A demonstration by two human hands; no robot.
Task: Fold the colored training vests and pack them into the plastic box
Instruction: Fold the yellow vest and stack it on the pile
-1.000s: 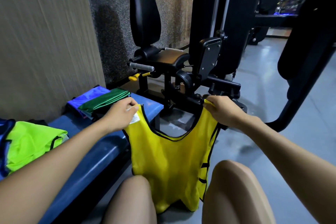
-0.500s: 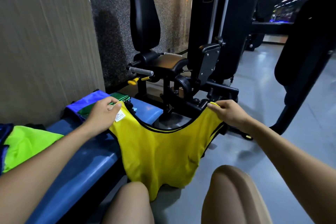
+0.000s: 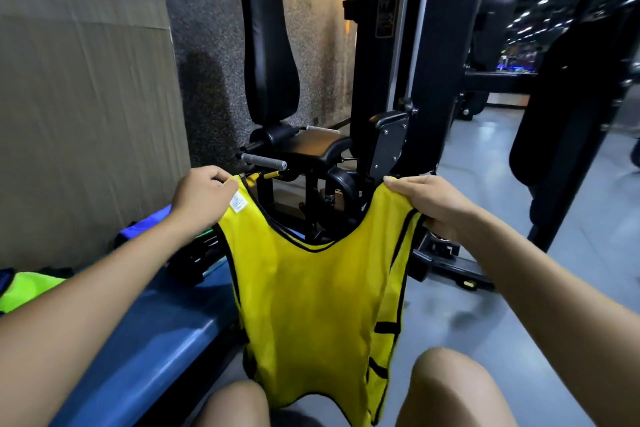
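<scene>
A yellow vest [image 3: 311, 305] with black trim hangs in the middle of the frame, held up by its two shoulder straps and spread flat, its hem dropping between the person's two bare knees at the bottom edge. The left hand [image 3: 202, 196], left of centre, has its grip clenched on the left strap, thumb and curled fingers pinching the cloth just above a small white label [image 3: 238, 202]. The right hand [image 3: 427, 201], right of centre, pinches the top of the right strap in the same way, fingers folded over the yellow fabric. Black side straps [image 3: 386, 328] show along the vest's right edge.

In the lower left a blue padded desk [image 3: 145, 329] runs toward the centre. A lime-green vest [image 3: 27, 288] lies on it at the far left edge of the frame, and a blue vest [image 3: 145, 226] sits further back, partly hidden behind the left forearm; a sliver of green cloth shows beside it, too covered to tell more.

Behind the vest, upper centre, stands a black gym machine [image 3: 273, 55] with a tall padded backrest. A grey floor [image 3: 485, 305] fills the right side.
</scene>
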